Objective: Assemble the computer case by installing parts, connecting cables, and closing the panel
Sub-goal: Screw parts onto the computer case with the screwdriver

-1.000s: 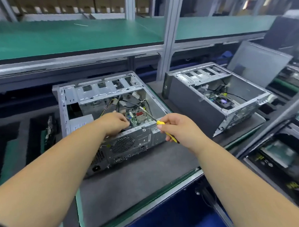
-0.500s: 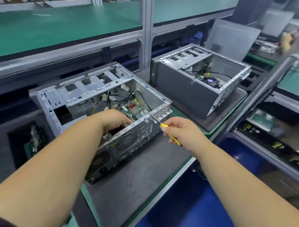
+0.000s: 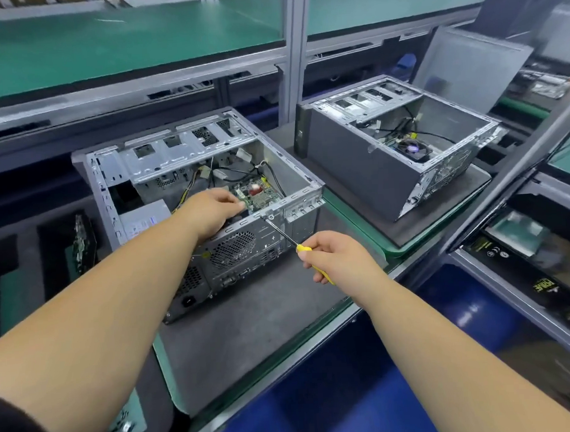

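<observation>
Now we see the open computer case (image 3: 185,200) lying on the counter's gray mat (image 3: 249,325). Left hand (image 3: 213,209) reaches inside, fingers curled; grip unclear. Right hand (image 3: 331,258) grips a yellow-handled screwdriver (image 3: 286,237), tip at the case's rear rim.

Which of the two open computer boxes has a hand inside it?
The nearer case on the left: the left hand reaches into it. The farther case, on the right, has no hand in it.
</observation>
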Tool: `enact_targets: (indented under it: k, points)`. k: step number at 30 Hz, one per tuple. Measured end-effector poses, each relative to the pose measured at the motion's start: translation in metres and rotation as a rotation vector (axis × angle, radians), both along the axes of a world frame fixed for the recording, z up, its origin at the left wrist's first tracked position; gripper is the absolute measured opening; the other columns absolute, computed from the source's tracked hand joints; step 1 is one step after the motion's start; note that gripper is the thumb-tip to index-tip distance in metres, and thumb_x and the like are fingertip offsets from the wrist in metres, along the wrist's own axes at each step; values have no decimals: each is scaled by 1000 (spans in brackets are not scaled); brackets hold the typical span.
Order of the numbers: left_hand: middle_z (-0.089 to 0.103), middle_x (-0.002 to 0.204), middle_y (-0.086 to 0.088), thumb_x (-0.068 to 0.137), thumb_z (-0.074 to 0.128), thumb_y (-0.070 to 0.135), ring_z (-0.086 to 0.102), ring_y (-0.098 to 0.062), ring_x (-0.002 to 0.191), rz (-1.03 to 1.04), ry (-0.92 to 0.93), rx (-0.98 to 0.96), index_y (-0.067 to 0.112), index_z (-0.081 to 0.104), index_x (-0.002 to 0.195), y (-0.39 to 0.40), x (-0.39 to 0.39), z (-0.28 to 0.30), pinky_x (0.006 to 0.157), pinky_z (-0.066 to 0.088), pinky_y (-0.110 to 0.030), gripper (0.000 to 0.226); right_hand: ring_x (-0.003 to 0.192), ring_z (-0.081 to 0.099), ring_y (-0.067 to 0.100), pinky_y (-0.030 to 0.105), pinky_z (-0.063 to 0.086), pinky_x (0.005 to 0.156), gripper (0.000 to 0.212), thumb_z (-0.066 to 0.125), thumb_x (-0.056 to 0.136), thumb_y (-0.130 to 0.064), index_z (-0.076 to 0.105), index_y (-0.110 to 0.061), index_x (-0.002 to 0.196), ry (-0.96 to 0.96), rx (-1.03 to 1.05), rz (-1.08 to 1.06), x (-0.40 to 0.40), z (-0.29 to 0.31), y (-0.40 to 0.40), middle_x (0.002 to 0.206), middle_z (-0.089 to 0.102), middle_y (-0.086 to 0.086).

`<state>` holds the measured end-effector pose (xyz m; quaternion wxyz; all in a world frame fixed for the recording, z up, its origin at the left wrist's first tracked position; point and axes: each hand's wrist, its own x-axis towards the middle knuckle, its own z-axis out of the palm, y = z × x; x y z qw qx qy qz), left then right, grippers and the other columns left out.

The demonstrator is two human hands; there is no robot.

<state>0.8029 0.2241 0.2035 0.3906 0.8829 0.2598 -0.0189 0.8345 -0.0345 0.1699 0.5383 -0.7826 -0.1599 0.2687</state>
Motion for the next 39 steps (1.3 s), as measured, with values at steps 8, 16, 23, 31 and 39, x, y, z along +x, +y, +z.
enact_targets:
  k: [8, 16, 23, 31, 39]
  points:
    - [64, 79, 12, 94, 63, 35, 49, -8, 58, 78, -144, -18, 26, 73, 93, -7, -7, -5, 53, 36, -21, 13, 57, 58, 9, 19, 47, 54, 9, 65, 94, -27, 68, -20, 91, 34, -29, -27, -16, -2, 7, 73, 69, -8]
    - [56, 73, -2, 101, 46, 25, 48, -22, 58, -78, -152, 91, 28, 42, 102, -2, -8, -8, 57, 38, -32, 5, 59, 58, 11, 24, 50, 59, 8, 65, 94, -27, 68, -19, 91, 64, -32, -72, -29, -2, 14, 76, 70, -5]
    - [56, 71, 1, 97, 53, 35, 47, -18, 62, -244, -113, 39, 40, 54, 96, -5, -15, -4, 62, 42, -31, 6, 56, 58, 9, 21, 49, 56, 8, 64, 93, -27, 69, -21, 91, 74, -10, -152, -32, -7, 16, 72, 69, -7]
    - [57, 85, 4, 84, 74, 39, 48, -13, 65, -283, -35, 43, 36, 61, 94, -8, -19, 1, 60, 39, -25, 16, 56, 59, 7, 22, 47, 55, 9, 64, 92, -31, 68, -24, 89, 95, 3, -168, -35, -17, 13, 72, 70, -10]
    - [57, 108, 1, 88, 72, 25, 60, -24, 103, -174, 30, 104, 28, 64, 107, -23, -16, 5, 80, 38, -27, 20, 57, 59, 7, 24, 50, 57, 11, 64, 92, -33, 70, -24, 91, 99, 22, -153, -36, -20, 15, 70, 70, -12]
